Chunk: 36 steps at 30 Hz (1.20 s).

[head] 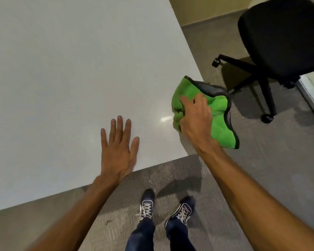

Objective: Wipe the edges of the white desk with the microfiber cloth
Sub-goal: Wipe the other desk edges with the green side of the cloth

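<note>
Nearest to the camera, two dark laced shoes [146, 207] stand on the grey carpet [261, 169], just in front of the near edge of the white desk [62, 69]. This edge runs slanted, from low on the left up to the near right corner, and the right forearm hides the corner itself. The left hand [117, 151] lies flat on the desk top close behind this edge, the fingers straight and a little spread, holding nothing. Further right, the right hand [196, 116] grips a bunched part of the green microfiber cloth [220, 122], the fingers curled into it. The cloth has a dark border and lies across the right edge of the desk, a little behind the corner, one part on the top and one part hanging out over the carpet. Beyond the cloth a strip of bare carpet runs along the right edge. A black office chair [283, 37] stands there, one caster near that edge, and the beige wall [207, 8] is behind.
</note>
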Tool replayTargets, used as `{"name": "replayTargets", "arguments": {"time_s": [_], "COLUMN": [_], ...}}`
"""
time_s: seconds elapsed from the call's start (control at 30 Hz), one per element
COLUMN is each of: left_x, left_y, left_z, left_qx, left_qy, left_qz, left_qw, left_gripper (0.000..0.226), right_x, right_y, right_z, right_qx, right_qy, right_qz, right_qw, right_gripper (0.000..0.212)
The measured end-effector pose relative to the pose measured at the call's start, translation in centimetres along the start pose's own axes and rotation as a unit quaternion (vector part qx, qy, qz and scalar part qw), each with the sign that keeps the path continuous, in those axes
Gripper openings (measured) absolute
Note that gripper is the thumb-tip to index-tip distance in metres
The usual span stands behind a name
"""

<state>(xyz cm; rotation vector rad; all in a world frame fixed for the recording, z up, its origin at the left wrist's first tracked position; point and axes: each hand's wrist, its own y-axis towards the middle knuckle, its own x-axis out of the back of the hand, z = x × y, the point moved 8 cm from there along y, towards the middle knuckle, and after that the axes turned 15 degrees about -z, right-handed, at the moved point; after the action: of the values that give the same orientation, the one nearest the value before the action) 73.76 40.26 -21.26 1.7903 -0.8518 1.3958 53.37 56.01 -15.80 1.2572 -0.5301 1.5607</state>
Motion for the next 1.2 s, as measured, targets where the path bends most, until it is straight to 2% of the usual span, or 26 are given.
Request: {"name": "replayTargets", "arguments": {"time_s": [0.1,0.2,0.3,0.43,0.6,0.7,0.77,0.83,0.9,0.97,1.1,1.17,1.2], "left_x": [0.7,1.1,1.2,1.1,1.4,1.9,2.6,4.0,5.2,5.5,5.1,4.8,4.6], "left_y": [-0.3,-0.6,-0.5,-0.4,-0.5,-1.3,-2.0,-2.3,-2.6,-2.8,-3.1,-3.5,-3.7], "left_z": [2.7,3.2,3.2,3.4,4.4,5.5,6.2,6.9,8.3,9.4,9.6,9.5,9.5], "left_qx": [0.03,0.017,0.017,0.006,0.007,-0.009,-0.001,0.045,0.127,0.155,0.073,0.04,0.03], "left_qy": [0.008,-0.001,-0.024,-0.035,-0.107,-0.085,-0.074,-0.153,-0.247,-0.261,-0.145,-0.089,-0.071], "left_qz": [0.008,0.021,0.028,0.031,0.035,0.033,0.021,-0.01,-0.043,-0.04,0.014,0.034,0.041], "left_qw": [0.999,1.0,0.999,0.999,0.994,0.996,0.997,0.987,0.96,0.952,0.987,0.995,0.996], "left_gripper": [0.064,0.062,0.061,0.061,0.059,0.06,0.059,0.059,0.059,0.059,0.061,0.064,0.065], "right_x": [-1.0,-1.3,-1.9,-2.7,-4.0,-5.3,-6.3,-6.9,-6.8,-6.2,-4.3,-3.3,-2.9], "right_y": [-4.9,-10.4,-9.8,-7.3,-2.3,-0.2,-0.8,-3.1,-7.0,-11.4,-14.2,-12.6,-11.2], "right_z": [6.4,9.0,4.8,2.6,3.7,6.0,9.0,12.5,14.9,15.6,13.1,10.5,8.7], "right_qx": [0.132,0.274,0.254,0.189,0.068,0.023,0.07,0.151,0.234,0.304,0.395,0.384,0.348], "right_qy": [0.067,0.036,-0.069,-0.094,-0.079,-0.066,-0.07,-0.058,-0.042,-0.037,-0.032,-0.042,-0.049], "right_qz": [0.055,0.093,0.126,0.166,0.114,0.088,0.095,0.114,0.135,0.152,0.175,0.182,0.183], "right_qw": [0.987,0.956,0.957,0.963,0.988,0.994,0.991,0.98,0.962,0.94,0.901,0.904,0.918], "right_gripper": [0.056,0.051,0.055,0.063,0.061,0.057,0.058,0.059,0.061,0.063,0.061,0.061,0.06]}}
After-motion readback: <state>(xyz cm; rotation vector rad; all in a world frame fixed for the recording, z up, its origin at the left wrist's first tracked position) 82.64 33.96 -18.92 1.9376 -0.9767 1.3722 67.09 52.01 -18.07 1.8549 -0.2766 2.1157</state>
